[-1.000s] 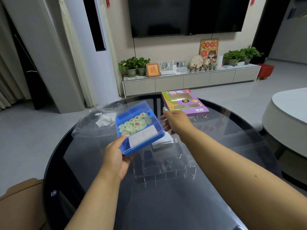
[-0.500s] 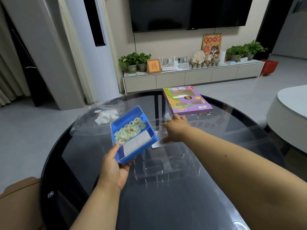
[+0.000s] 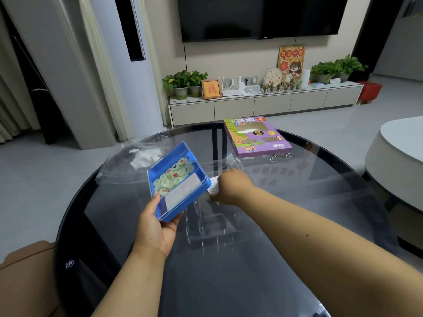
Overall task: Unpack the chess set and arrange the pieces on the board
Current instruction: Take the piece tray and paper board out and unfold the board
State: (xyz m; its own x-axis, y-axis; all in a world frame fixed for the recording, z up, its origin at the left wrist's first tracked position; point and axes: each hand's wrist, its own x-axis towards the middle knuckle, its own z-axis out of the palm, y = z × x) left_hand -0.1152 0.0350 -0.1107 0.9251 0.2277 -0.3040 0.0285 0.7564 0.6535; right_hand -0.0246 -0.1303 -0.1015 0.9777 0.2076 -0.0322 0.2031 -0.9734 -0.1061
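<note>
My left hand (image 3: 155, 227) holds a blue plastic case (image 3: 180, 181) tilted above the round dark glass table (image 3: 297, 282). Inside the case lie several pale green round chess pieces (image 3: 172, 177) with red and dark characters, beside a folded white sheet (image 3: 183, 195). My right hand (image 3: 232, 187) rests palm down on a white paper (image 3: 212, 186) lying on the table just right of the case; whether the fingers grip the paper is hidden. A clear plastic tray (image 3: 212, 223) lies on the table below both hands.
The purple chess set box (image 3: 256, 137) lies flat at the table's far side, with a small metal wire puzzle (image 3: 281, 156) in front of it. A clear plastic bag (image 3: 137, 156) with white paper sits at the far left. A white round table (image 3: 396, 163) stands to the right.
My right hand has dropped from beside the case down onto the white paper on the table. My left hand has lowered the blue case slightly and tilted it.
</note>
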